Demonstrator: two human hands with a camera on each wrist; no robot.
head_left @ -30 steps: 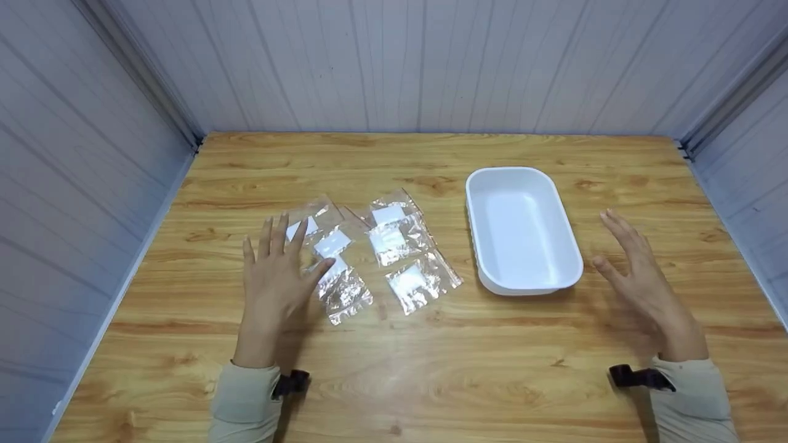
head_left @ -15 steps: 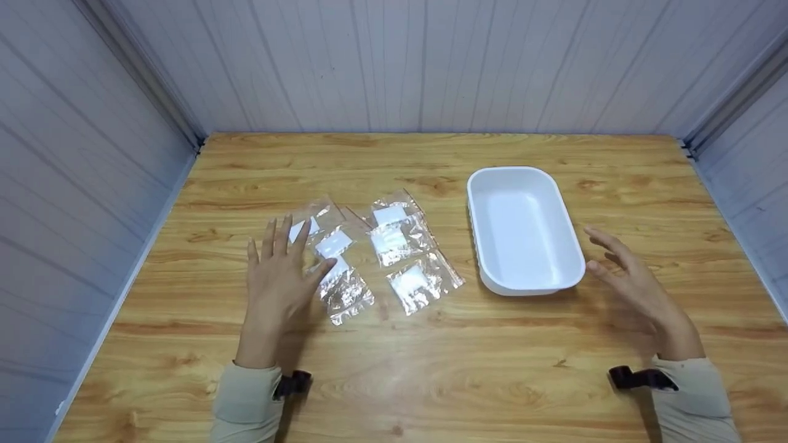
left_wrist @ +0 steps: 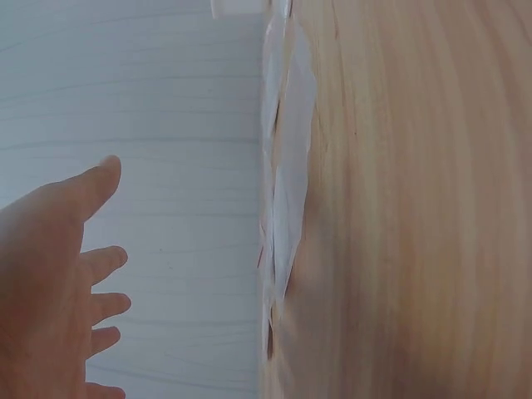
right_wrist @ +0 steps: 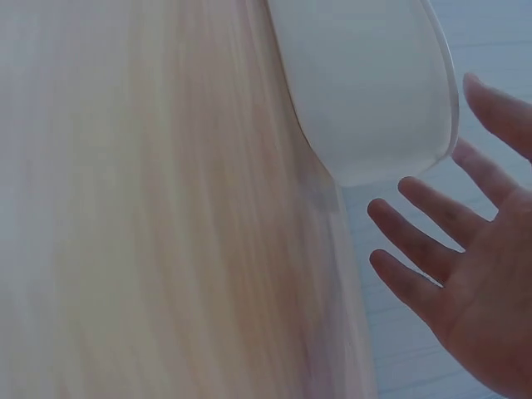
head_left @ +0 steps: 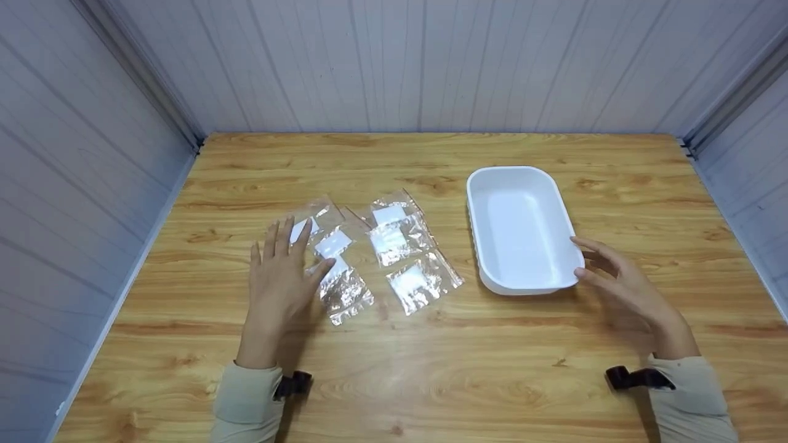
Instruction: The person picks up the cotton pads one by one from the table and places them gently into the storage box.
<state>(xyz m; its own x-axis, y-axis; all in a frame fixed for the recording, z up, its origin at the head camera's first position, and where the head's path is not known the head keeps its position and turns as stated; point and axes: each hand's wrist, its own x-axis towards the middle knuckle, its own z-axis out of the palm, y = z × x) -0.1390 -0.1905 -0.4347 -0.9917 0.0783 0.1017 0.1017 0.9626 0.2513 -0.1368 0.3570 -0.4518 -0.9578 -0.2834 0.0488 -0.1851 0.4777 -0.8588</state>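
Facing the white tub point(head_left: 523, 234): my right hand point(head_left: 628, 292), the nearer, fingers loosely spread at its side; contact I can't tell.
Tub's lie: forward-left of that hand, long axis running away from me.
Left hand point(head_left: 280, 280): spread, gripping nothing, plastic bags point(head_left: 389, 243) to its right.

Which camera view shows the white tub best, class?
The head view: it shows the white tub nearly whole, with rim and inside. The right wrist view shows its outside, cut off; the left wrist view, a pale sliver, perhaps its edge.

bags point(head_left: 348, 298): glossy clear plastic | tub point(head_left: 523, 240): smooth plastic | table point(head_left: 431, 375): wood-grained
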